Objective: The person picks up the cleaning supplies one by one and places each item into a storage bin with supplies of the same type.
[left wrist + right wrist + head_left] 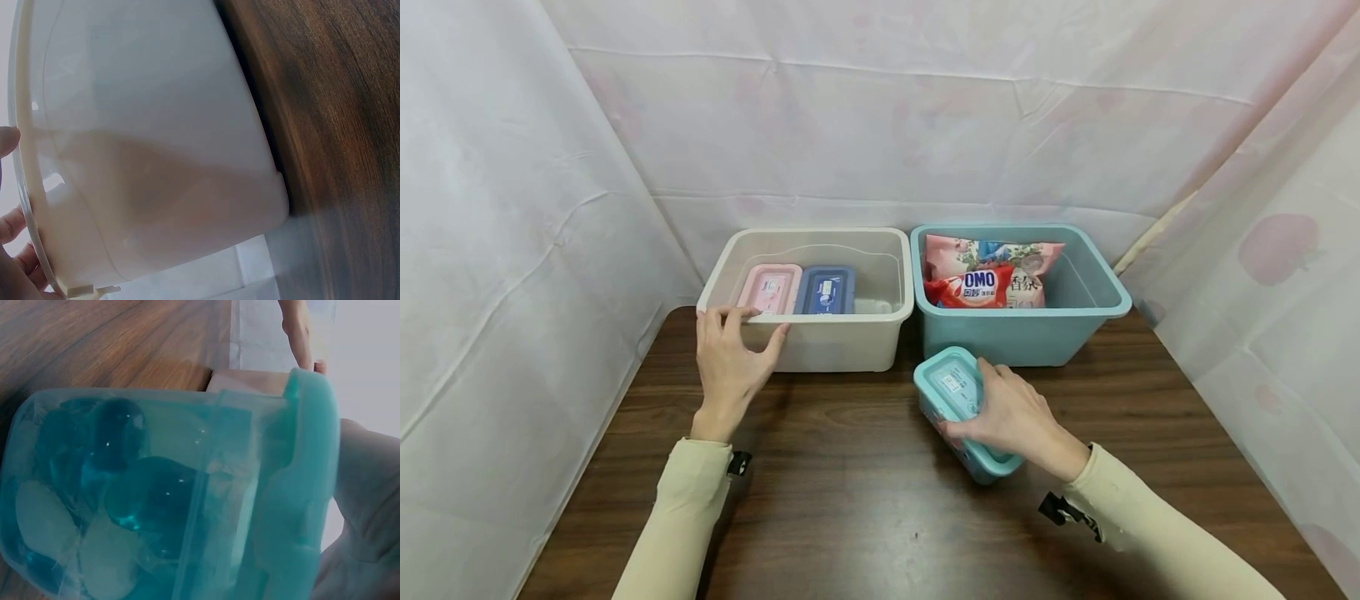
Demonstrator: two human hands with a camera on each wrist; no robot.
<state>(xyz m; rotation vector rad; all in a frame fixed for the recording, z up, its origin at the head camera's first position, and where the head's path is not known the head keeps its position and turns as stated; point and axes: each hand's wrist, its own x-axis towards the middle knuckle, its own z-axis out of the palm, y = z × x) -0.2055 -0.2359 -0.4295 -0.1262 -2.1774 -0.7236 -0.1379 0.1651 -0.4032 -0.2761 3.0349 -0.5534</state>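
Note:
My right hand (1011, 412) grips a teal lidded box (951, 383) across its lid, thumb on the near side. The box is tilted, in front of the teal bin (1022, 342). Through its clear wall in the right wrist view, the box (156, 487) shows teal and pale laundry pods. My left hand (730, 367) holds the front-left rim of a cream bin (835, 346), fingers bent over the edge. Inside that bin lie a pink lidded box (771, 287) and a dark blue lidded box (826, 290), side by side.
In the teal bin, a red OMO packet (973, 287) leans against a pink floral bag (1030, 254). Both bins stand side by side at the back of the dark wooden table (850, 500). Pale curtains (880, 133) hang behind and at both sides.

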